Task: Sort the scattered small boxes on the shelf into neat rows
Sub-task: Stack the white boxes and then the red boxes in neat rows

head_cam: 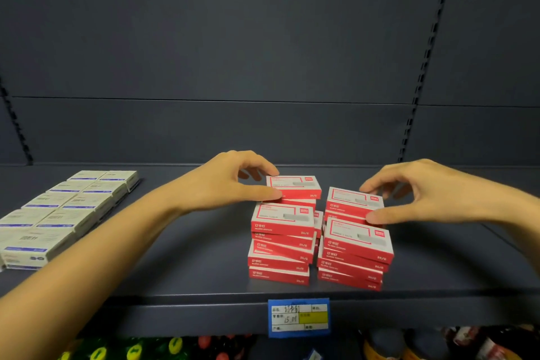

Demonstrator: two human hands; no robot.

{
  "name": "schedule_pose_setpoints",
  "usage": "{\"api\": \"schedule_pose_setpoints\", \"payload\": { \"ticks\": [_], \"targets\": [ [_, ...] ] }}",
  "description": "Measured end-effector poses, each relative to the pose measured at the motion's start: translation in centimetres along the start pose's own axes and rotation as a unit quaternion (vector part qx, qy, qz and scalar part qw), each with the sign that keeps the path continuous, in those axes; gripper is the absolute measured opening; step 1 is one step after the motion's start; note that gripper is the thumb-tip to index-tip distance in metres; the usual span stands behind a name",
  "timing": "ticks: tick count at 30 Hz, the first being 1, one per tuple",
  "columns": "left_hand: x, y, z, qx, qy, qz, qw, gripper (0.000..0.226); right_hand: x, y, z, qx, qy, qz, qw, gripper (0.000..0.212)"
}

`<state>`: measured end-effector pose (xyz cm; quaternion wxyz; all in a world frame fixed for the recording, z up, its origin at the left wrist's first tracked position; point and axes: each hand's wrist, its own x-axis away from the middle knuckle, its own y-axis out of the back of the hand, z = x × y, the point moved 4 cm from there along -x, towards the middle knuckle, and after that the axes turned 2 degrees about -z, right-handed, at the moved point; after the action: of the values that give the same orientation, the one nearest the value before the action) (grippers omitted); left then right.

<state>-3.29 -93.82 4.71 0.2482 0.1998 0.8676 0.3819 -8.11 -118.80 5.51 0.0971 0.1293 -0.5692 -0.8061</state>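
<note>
L hand (pixel 230 181) pinches the rear-left top box (pixel 293 185), thumb at its near-left corner, fingers curled over the far edge. R hand (pixel 423 193) pinches the rear-right top box (pixel 353 202) the same way. Both boxes cap red stacks mid-shelf (pixel 175 257), w/ front-left stack (pixel 280 245) and front-right stack (pixel 355 254) just ahead of them.

Progress, as I judge it: mostly done. Reds are grouped 2x2, and the white boxes (pixel 64 213) at far left are already in two rows. What's left is squaring up, since the front stacks look fanned, w/ skewed layers.

Red boxes lie flat, long axis left-right along the shelf edge, printed long side facing the person.
</note>
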Motion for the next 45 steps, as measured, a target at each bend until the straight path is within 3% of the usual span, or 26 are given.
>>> {"api": "schedule_pose_setpoints", "payload": {
  "ticks": [5, 10, 14, 18, 22, 28, 32, 45],
  "targets": [
    [-0.3, -0.2, 0.5, 0.014, -0.012, 0.004, 1.000, 0.032, -0.3, -0.4, -0.3, 0.002, 0.012, -0.005, 1.000, 0.055],
    [-0.8, 2.2, 1.2, -0.001, -0.033, -0.043, 0.999, 0.042, -0.5, 0.6, -0.7, -0.024, 0.031, -0.040, 0.998, 0.054],
    [-2.2, 3.4, 3.7, -0.013, -0.011, -0.070, 0.997, 0.034, -2.0, 1.8, -0.9, -0.063, 0.038, -0.105, 0.992, 0.052],
    [-3.9, 2.1, 6.8, -0.034, 0.019, -0.048, 0.998, 0.029, -5.4, 0.8, -1.1, -0.073, 0.037, -0.121, 0.989, 0.045],
    [-5.1, 0.6, 9.5, -0.036, 0.055, -0.028, 0.997, 0.030, -9.1, -1.1, -1.8, -0.071, 0.037, -0.099, 0.992, 0.034],
    [-5.2, -0.7, 11.7, -0.029, 0.060, -0.023, 0.998, 0.028, -13.5, -4.6, -3.1, -0.044, 0.012, -0.035, 0.998, 0.038],
    [-5.3, -0.6, 12.9, -0.045, 0.069, -0.058, 0.995, 0.031, -15.2, -6.6, -3.7, -0.021, 0.009, 0.001, 1.000, 0.037],
    [-5.9, -0.4, 14.0, -0.073, 0.067, -0.097, 0.990, 0.043, -18.1, -8.3, -3.6, -0.105, 0.029, -0.019, 0.994, 0.028]
  ]
}}
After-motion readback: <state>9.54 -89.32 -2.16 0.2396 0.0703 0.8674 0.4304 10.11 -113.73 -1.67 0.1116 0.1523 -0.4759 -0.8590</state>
